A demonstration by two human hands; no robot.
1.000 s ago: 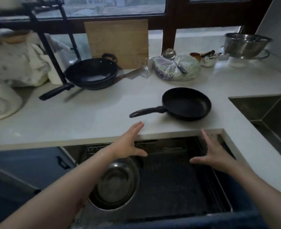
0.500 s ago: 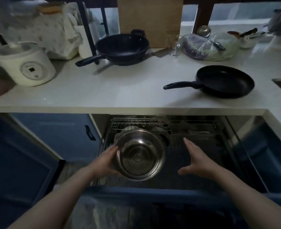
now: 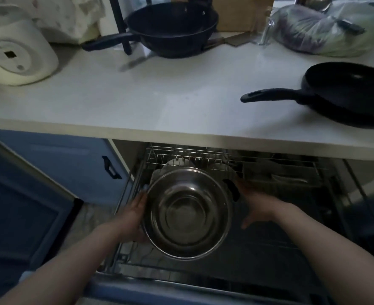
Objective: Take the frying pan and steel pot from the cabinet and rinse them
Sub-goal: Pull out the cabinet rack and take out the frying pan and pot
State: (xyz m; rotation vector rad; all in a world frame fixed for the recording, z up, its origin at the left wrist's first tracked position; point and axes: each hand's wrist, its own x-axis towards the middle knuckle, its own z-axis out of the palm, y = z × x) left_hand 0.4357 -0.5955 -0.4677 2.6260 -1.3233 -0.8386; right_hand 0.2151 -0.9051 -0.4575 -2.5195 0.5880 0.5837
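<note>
The steel pot sits in the pulled-out wire drawer of the cabinet, mouth up, with a black side handle on its right. My left hand grips the pot's left rim. My right hand is at the right side handle, fingers curled around it. The black frying pan rests on the white counter at the right, its handle pointing left.
A dark wok stands at the back of the counter beside a black rack post. A white rice cooker is at the left, a plastic bag at the back right. Plates stand in the drawer behind the pot. A blue cabinet door hangs open at left.
I have leaned closer to the drawer. My right hand has moved left from open air onto the pot's right handle, and my left hand has closed on the left rim.
</note>
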